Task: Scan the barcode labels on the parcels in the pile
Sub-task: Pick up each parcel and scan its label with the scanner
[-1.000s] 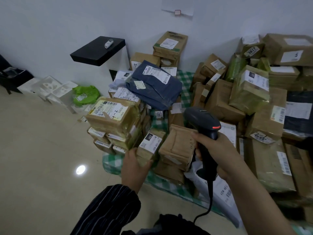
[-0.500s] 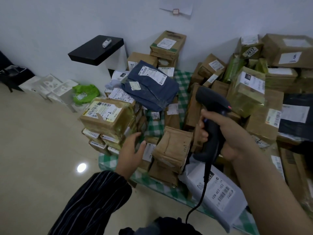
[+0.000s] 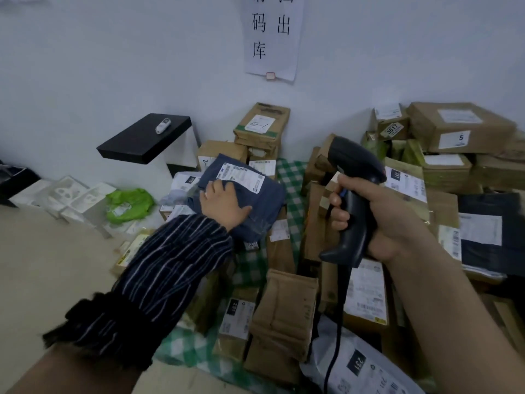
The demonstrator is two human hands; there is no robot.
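Note:
A pile of brown cardboard parcels (image 3: 281, 314) and plastic mailers covers a green checked cloth (image 3: 292, 177) against the white wall. On top of the left stack lies a dark blue soft parcel (image 3: 261, 203) with a white barcode label (image 3: 241, 176). My left hand (image 3: 223, 204) rests flat on that blue parcel, fingers spread just below the label. My right hand (image 3: 377, 214) grips a black corded barcode scanner (image 3: 355, 169) by its handle, held above the middle of the pile to the right of the blue parcel, its head pointing up and left.
A black shelf (image 3: 145, 143) with a small white device juts from the wall at the left. White foam trays (image 3: 71, 194) and a green bag (image 3: 127, 204) lie on the beige floor. Taller box stacks (image 3: 460, 129) rise at the right. A paper sign (image 3: 272, 35) hangs on the wall.
My left hand left the small labelled box at the pile's front edge and reached up onto the blue parcel. My right hand raised the scanner higher and further over the pile.

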